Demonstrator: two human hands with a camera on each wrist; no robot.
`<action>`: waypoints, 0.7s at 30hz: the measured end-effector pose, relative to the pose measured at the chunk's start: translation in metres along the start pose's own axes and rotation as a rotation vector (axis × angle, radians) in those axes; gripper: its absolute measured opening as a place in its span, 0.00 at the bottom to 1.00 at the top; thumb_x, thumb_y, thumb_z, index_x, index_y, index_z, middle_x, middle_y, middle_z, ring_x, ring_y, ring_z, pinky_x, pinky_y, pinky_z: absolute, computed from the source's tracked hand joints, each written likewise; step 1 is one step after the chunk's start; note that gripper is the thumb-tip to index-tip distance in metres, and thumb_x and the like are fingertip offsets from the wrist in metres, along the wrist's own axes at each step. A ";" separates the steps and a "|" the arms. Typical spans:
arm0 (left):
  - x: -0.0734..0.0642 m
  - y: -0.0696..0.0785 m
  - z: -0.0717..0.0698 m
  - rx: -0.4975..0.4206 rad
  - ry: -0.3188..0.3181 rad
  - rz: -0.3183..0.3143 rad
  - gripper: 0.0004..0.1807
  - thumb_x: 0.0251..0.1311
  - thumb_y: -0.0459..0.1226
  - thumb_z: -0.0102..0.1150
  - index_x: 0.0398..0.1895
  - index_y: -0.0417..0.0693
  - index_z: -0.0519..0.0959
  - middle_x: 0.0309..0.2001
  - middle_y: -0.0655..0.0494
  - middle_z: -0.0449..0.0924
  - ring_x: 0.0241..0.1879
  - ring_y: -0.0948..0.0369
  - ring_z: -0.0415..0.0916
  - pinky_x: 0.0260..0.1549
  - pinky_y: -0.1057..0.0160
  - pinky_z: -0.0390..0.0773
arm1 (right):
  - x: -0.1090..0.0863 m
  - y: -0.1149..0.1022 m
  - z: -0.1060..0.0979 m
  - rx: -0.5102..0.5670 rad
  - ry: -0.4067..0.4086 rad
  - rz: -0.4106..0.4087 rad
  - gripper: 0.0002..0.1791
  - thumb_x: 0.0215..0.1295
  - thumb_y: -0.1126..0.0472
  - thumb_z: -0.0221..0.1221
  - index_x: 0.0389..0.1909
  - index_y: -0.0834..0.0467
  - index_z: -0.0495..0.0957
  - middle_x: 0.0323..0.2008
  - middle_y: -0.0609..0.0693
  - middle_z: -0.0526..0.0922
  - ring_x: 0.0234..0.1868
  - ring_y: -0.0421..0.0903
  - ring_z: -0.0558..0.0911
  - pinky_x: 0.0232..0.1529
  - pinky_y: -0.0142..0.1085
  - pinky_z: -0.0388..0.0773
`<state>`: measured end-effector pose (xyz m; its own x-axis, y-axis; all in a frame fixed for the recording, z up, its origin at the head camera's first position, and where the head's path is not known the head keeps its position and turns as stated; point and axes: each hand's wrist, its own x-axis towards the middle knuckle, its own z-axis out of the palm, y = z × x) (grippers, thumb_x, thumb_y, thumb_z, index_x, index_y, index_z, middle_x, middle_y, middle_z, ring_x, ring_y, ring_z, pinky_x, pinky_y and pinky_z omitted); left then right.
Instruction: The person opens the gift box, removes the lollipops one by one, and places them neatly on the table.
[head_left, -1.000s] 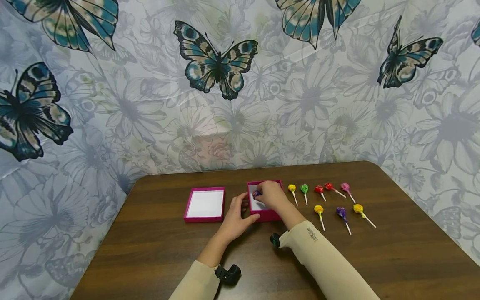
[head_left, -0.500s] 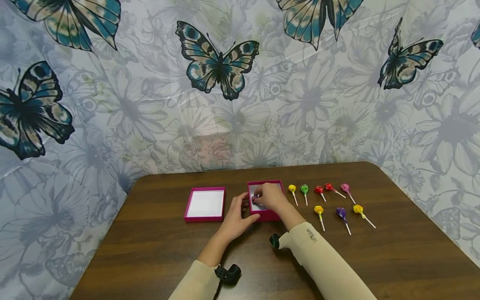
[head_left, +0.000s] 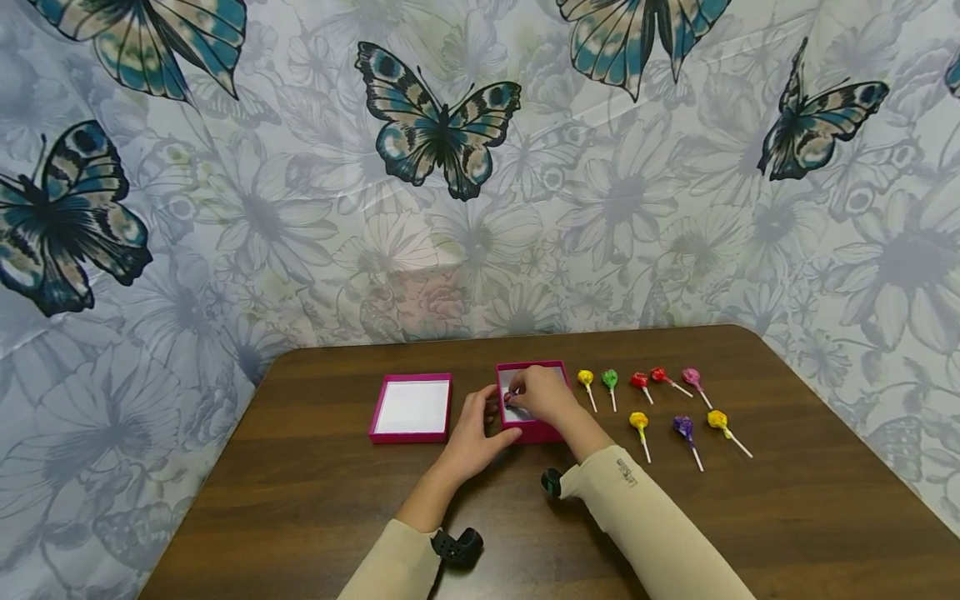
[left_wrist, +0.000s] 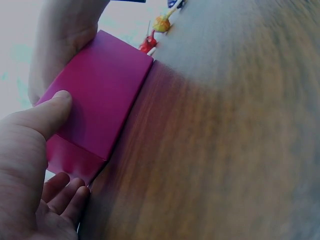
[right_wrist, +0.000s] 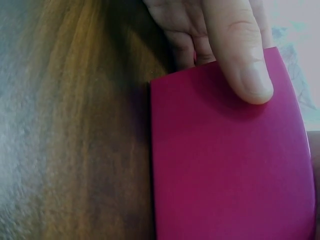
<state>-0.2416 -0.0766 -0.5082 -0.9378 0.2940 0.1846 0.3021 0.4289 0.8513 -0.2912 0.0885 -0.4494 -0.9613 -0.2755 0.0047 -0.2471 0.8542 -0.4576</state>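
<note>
A pink box point(head_left: 537, 432) with a pale inside sits open on the brown table. My left hand point(head_left: 471, 435) grips its near left corner; in the left wrist view the thumb point(left_wrist: 61, 102) lies on the front wall and the fingers bend beside the left one. Reaching into the box from above, my right hand point(head_left: 546, 392) pinches a dark wrapped lollipop point(head_left: 510, 398) close to the left inner wall. Its stick is hidden by the hand. In the right wrist view, the box's front wall point(right_wrist: 230, 160) and the left hand's thumb fill much of the picture.
A matching pink lid point(head_left: 410, 408), white inside, lies left of the box. Right of the box are several lollipops, among them a green one point(head_left: 610, 379), a pink one point(head_left: 692, 377) and a purple one point(head_left: 683, 427). A butterfly-print cloth point(head_left: 480, 250) hangs behind the table.
The lollipop in my right hand has come slightly lower inside the box and turned a little. My left hand stays at the box corner.
</note>
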 end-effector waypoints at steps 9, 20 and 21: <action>-0.001 0.002 -0.001 0.005 -0.011 -0.017 0.43 0.61 0.47 0.68 0.75 0.49 0.56 0.67 0.44 0.62 0.64 0.52 0.69 0.66 0.52 0.74 | 0.002 0.001 0.001 0.009 0.006 0.002 0.10 0.61 0.58 0.68 0.42 0.56 0.87 0.38 0.51 0.88 0.39 0.47 0.83 0.49 0.45 0.83; -0.001 -0.001 -0.001 -0.035 -0.006 0.013 0.44 0.61 0.46 0.67 0.75 0.47 0.55 0.66 0.43 0.62 0.65 0.50 0.68 0.65 0.49 0.74 | -0.002 -0.002 0.000 -0.019 0.059 0.016 0.12 0.61 0.55 0.68 0.45 0.53 0.86 0.41 0.51 0.84 0.42 0.48 0.82 0.50 0.46 0.83; -0.001 -0.001 -0.001 -0.035 -0.005 0.014 0.44 0.61 0.46 0.67 0.75 0.47 0.55 0.66 0.43 0.62 0.65 0.50 0.68 0.65 0.49 0.74 | -0.002 -0.002 0.000 -0.026 0.070 0.016 0.12 0.62 0.55 0.68 0.45 0.53 0.86 0.42 0.51 0.83 0.43 0.48 0.82 0.50 0.47 0.83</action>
<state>-0.2413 -0.0779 -0.5092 -0.9328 0.3036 0.1943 0.3087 0.3946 0.8655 -0.2887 0.0873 -0.4481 -0.9711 -0.2308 0.0606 -0.2338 0.8695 -0.4351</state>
